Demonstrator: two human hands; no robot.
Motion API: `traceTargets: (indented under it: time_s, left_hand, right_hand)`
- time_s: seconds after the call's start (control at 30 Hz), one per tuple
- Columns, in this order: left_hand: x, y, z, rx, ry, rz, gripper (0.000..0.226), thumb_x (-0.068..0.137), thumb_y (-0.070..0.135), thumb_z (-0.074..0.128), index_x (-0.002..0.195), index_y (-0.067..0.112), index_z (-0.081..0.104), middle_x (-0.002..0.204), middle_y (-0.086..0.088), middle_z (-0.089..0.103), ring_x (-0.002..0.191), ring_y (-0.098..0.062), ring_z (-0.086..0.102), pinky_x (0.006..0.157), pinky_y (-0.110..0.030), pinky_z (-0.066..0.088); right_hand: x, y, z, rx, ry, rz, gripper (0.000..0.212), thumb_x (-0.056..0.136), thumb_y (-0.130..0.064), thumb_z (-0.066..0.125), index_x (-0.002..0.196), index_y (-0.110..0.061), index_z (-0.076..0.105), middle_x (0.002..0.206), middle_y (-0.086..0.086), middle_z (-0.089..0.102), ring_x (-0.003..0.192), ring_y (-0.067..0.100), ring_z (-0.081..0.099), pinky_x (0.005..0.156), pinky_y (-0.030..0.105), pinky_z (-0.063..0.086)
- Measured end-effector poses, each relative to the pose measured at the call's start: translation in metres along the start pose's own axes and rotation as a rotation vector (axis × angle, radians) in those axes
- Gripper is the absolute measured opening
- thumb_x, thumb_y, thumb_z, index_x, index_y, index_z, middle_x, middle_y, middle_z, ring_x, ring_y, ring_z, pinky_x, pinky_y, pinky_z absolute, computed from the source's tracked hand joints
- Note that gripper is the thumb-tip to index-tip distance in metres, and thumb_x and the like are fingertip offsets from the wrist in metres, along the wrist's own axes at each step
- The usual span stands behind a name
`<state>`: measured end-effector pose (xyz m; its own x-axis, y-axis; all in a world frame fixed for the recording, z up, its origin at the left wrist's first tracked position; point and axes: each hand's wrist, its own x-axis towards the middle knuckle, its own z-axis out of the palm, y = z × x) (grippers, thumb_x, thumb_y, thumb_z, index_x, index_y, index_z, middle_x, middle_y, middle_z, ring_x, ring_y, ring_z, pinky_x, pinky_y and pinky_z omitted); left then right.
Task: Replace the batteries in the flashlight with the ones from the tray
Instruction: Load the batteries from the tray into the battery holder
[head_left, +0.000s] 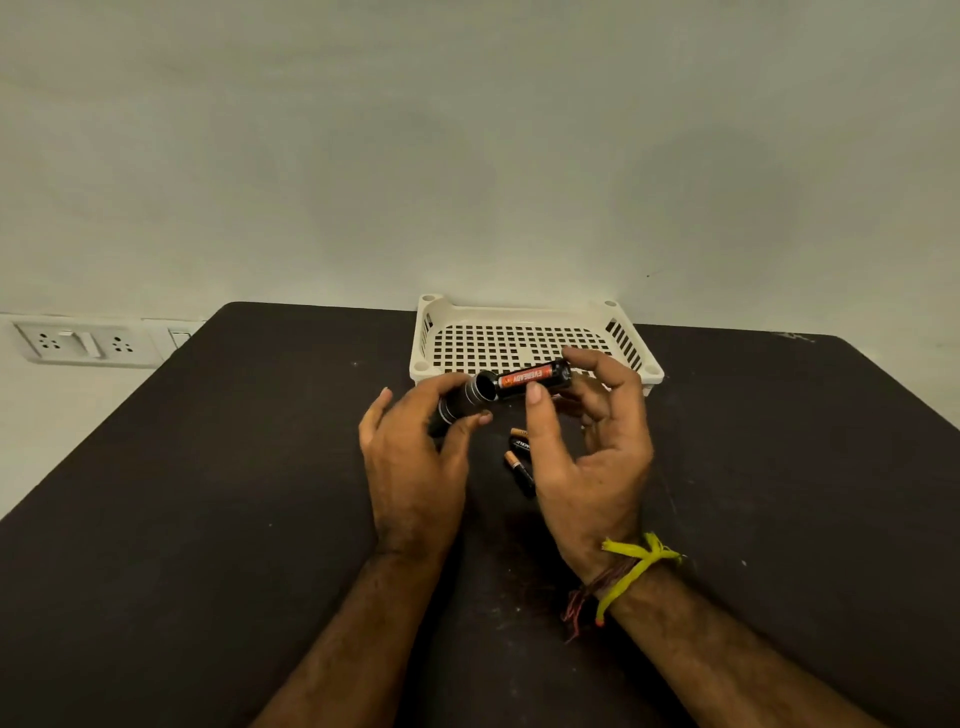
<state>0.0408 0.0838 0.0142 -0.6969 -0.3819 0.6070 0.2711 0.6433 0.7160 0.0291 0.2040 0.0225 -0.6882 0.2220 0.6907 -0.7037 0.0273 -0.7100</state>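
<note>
My left hand (415, 457) grips a black flashlight (467, 400) with silver rings, its open end facing right. My right hand (587, 447) pinches a black battery holder (535, 381), which carries a red-and-black battery, between thumb and fingers. The holder's left end sits right at the flashlight's mouth. Two copper-topped black batteries (519, 462) lie on the dark table below the hands, partly hidden by my right thumb. The white perforated tray (519, 317) stands behind the hands, and no batteries show in its visible part.
The dark table (208, 519) runs to a pale wall at the back. A white socket panel (85, 340) is mounted on the wall at the left, beside the table's far left corner. Yellow and red threads (623, 577) are tied around my right wrist.
</note>
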Motion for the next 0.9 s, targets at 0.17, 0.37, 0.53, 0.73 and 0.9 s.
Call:
traceTargets:
  time_s: [0.17, 0.37, 0.53, 0.73, 0.9]
  left_hand:
    - [-0.001, -0.003, 0.002, 0.036, -0.038, 0.022, 0.035, 0.077, 0.021, 0.082, 0.109, 0.022, 0.069, 0.107, 0.018, 0.066, 0.103, 0.000, 0.058, 0.112, -0.048, 0.033]
    - [-0.001, -0.007, 0.004, 0.035, -0.059, 0.022, 0.036, 0.077, 0.021, 0.082, 0.110, 0.025, 0.069, 0.104, 0.019, 0.067, 0.098, 0.025, 0.045, 0.112, -0.039, 0.031]
    - [-0.003, -0.007, 0.004, 0.050, -0.091, 0.034, 0.035, 0.078, 0.020, 0.081, 0.110, 0.027, 0.069, 0.104, 0.016, 0.070, 0.098, 0.027, 0.039, 0.111, -0.030, 0.023]
    - [-0.002, -0.008, 0.006, 0.029, -0.089, 0.039, 0.035, 0.078, 0.020, 0.081, 0.110, 0.026, 0.069, 0.105, 0.015, 0.071, 0.100, 0.024, 0.036, 0.110, -0.029, 0.024]
    - [-0.002, -0.007, 0.005, 0.037, -0.096, 0.037, 0.036, 0.078, 0.018, 0.081, 0.112, 0.026, 0.069, 0.107, 0.014, 0.071, 0.101, 0.018, 0.039, 0.111, -0.029, 0.025]
  right_hand:
    - [0.004, 0.004, -0.003, -0.118, 0.020, -0.044, 0.033, 0.087, -0.013, 0.072, 0.114, -0.022, 0.055, 0.103, -0.014, 0.070, 0.097, 0.012, 0.072, 0.085, 0.024, 0.057]
    - [0.006, 0.010, -0.004, -0.178, -0.030, -0.086, 0.031, 0.087, -0.013, 0.072, 0.114, -0.019, 0.057, 0.103, 0.002, 0.072, 0.098, 0.014, 0.071, 0.085, 0.026, 0.057]
    - [0.005, 0.010, -0.004, -0.194, -0.035, -0.092, 0.031, 0.088, -0.011, 0.072, 0.114, -0.018, 0.058, 0.103, 0.003, 0.072, 0.099, 0.012, 0.071, 0.086, 0.022, 0.056]
    - [0.004, 0.010, -0.004, -0.226, -0.050, -0.089, 0.025, 0.088, -0.010, 0.073, 0.109, -0.017, 0.061, 0.101, 0.000, 0.070, 0.095, 0.016, 0.071, 0.083, 0.035, 0.059]
    - [0.004, 0.009, -0.005, -0.245, -0.064, -0.088, 0.019, 0.087, -0.009, 0.074, 0.103, -0.011, 0.063, 0.097, -0.001, 0.071, 0.093, 0.014, 0.071, 0.082, 0.033, 0.059]
